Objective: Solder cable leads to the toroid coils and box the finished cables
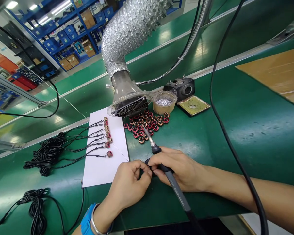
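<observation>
My right hand point(180, 169) is closed round a soldering iron point(161, 160) whose tip points up and away toward a pile of small red and black coils point(148, 125). My left hand point(131, 182) is pinched on a small dark part point(148, 162) right at the fingertips of the right hand; I cannot name that part. Both hands rest on the green bench mat point(235, 137). To their left lies a white sheet point(100, 166) with several wired coils point(107, 135) in a row, their black leads trailing left.
A fume extractor funnel point(128, 98) on a silver flexible duct hangs over the coil pile. Behind it stand a solder tub point(164, 102), a black iron stand point(180, 88) and a yellow sponge tray point(193, 105). Black cable bundles point(45, 156) lie left. A cable point(230, 143) crosses the right.
</observation>
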`<state>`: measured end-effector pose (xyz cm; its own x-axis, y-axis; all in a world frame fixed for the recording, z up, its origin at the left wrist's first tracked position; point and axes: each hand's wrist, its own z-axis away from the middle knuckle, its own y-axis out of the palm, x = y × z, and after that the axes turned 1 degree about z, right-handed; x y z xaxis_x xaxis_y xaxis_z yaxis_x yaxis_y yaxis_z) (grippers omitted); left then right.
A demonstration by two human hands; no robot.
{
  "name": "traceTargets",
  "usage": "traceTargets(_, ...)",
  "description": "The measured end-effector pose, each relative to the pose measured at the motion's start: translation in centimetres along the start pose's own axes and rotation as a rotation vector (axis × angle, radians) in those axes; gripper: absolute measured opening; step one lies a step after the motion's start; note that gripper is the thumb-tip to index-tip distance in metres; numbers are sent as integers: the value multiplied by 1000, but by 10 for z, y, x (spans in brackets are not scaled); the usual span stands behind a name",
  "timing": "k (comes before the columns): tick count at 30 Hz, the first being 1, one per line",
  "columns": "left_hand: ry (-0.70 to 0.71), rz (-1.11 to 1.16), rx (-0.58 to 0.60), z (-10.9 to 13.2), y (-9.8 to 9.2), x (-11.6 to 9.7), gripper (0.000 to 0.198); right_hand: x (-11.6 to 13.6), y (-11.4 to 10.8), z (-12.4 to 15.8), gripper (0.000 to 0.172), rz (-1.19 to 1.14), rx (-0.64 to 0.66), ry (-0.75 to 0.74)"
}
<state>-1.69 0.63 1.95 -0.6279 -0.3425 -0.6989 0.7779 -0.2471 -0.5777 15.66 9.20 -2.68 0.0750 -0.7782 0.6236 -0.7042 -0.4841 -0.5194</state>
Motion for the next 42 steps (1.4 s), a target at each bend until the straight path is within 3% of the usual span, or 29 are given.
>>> traceTargets(8,-34,114,20,-2,-3,8,25,1,-1,1,26,25,-57,-68)
traceTargets(17,-3,115,5,-1,0,8,27,-2,-5,4,21,191,44,-178)
traceTargets(25,33,57,9,0,-11,11,27,-2,-8,1,22,20,-142,-23)
traceTargets(31,111,-98,-145,-4,-11,6,23,-2,-1,-4,18,-18,-122,10)
traceTargets(38,237,-258,-192,-3,-5,5,22,7,4,-9,16,172,-46,21)
traceTargets(42,263,-269,-194,-1,-7,8,21,9,3,-9,17,198,-78,18)
